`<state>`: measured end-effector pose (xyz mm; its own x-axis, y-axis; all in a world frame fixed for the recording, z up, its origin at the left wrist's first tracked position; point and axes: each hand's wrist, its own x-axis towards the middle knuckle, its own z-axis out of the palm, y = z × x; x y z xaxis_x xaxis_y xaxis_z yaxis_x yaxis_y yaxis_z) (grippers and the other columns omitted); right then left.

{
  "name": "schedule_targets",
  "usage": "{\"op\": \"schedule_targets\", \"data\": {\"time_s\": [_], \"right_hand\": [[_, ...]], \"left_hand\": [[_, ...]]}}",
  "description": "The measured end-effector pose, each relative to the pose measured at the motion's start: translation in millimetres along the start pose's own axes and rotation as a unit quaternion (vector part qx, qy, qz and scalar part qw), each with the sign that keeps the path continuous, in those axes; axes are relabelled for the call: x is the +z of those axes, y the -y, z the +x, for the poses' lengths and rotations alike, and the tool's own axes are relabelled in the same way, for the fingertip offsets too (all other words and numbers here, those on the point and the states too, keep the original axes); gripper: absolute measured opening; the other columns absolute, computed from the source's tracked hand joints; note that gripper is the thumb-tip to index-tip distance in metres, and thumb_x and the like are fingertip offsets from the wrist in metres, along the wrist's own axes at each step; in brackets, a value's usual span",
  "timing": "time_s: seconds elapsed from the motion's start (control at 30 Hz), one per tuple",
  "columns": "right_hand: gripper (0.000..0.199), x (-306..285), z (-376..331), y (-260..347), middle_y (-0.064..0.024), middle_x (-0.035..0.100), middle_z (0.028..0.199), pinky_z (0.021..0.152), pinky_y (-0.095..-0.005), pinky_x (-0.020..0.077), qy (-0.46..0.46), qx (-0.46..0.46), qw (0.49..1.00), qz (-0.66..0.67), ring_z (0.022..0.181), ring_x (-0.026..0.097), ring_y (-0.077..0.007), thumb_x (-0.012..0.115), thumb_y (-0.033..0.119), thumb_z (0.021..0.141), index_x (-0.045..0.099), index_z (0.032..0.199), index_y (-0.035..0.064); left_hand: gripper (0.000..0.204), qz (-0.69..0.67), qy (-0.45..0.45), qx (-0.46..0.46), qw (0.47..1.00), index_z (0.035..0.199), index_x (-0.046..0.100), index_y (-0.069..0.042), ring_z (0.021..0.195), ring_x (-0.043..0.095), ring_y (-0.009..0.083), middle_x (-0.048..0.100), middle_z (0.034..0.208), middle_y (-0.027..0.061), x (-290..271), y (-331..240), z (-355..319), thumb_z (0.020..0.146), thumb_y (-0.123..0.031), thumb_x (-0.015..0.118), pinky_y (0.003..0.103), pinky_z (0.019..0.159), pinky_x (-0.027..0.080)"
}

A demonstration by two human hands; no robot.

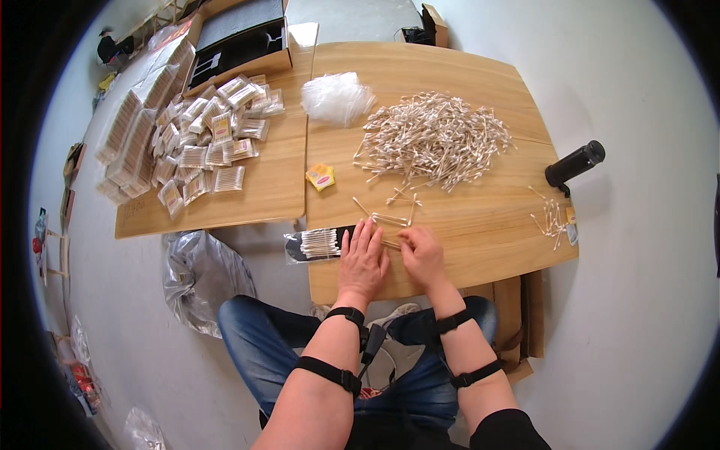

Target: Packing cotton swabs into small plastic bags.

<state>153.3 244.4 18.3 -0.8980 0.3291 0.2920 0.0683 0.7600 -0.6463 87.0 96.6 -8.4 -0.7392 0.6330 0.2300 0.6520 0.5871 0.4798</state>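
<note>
My left hand (361,262) lies flat, fingers stretched out, over the right end of a flat black piece (346,232) at the table's front edge. Beside it, a row of cotton swabs (320,243) lies on the black piece in a clear plastic bag (294,247). My right hand (422,256) is closed in a pinch just to the right, with a thin cotton swab (391,244) reaching from its fingertips toward my left hand. A few loose cotton swabs (391,220) lie just beyond my fingers. What is under my left palm is hidden.
A large heap of cotton swabs (439,139) covers the far table, beside clear bags (337,99) and yellow cards (322,177). Filled swab packs (221,129) pile up on the left table, near a cardboard box (289,58). A black bottle (576,163) stands at the right edge.
</note>
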Motion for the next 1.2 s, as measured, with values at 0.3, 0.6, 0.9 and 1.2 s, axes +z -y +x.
{"op": "schedule_targets", "data": {"time_s": [0.3,0.6,0.9,1.2], "right_hand": [[0.01,0.6,35.6,-7.7,-0.0098,0.06,0.089,0.079,-0.0429,0.0482,-0.046,-0.007,0.993,-0.109,0.091,0.058,-0.0322,0.072,0.009,0.079,0.065,0.086,0.0088],[0.007,-9.9,6.0,-2.6,-0.0085,0.059,0.087,0.077,-0.0424,0.0475,-0.047,0.033,0.991,-0.125,0.089,0.058,-0.0304,0.073,0.01,0.078,0.066,0.08,0.0101],[0.013,1.8,8.1,-6.2,-0.0091,0.061,0.085,0.077,-0.0435,0.0476,-0.044,0.075,0.996,-0.007,0.087,0.059,-0.031,0.074,0.013,0.078,0.065,0.086,0.0091],[0.018,0.9,17.4,-25.9,-0.011,0.061,0.092,0.08,-0.044,0.0472,-0.079,0.066,0.983,-0.153,0.091,0.058,-0.0325,0.072,0.014,0.08,0.059,0.09,0.0073]], "left_hand": [[0.021,-0.029,-0.064,0.027,0.997,0.106,0.059,-0.008,0.136,0.045,0.0334,0.054,0.129,0.0131,1.8,-2.8,3.9,0.087,-0.016,0.064,0.051,0.115,0.032],[0.021,-0.046,-0.081,0.016,0.995,0.105,0.059,-0.008,0.133,0.047,0.0335,0.055,0.127,0.0135,-2.5,-0.9,2.4,0.086,-0.013,0.064,0.05,0.114,0.034],[0.025,-0.032,-0.076,0.027,0.996,0.11,0.062,-0.01,0.135,0.046,0.0311,0.053,0.136,0.0137,-3.3,-3.9,3.1,0.086,-0.016,0.065,0.049,0.115,0.033],[0.023,-0.038,-0.064,0.019,0.997,0.107,0.061,-0.009,0.136,0.046,0.0302,0.053,0.135,0.0128,-1.3,-0.6,1.5,0.086,-0.018,0.065,0.048,0.115,0.032]]}}
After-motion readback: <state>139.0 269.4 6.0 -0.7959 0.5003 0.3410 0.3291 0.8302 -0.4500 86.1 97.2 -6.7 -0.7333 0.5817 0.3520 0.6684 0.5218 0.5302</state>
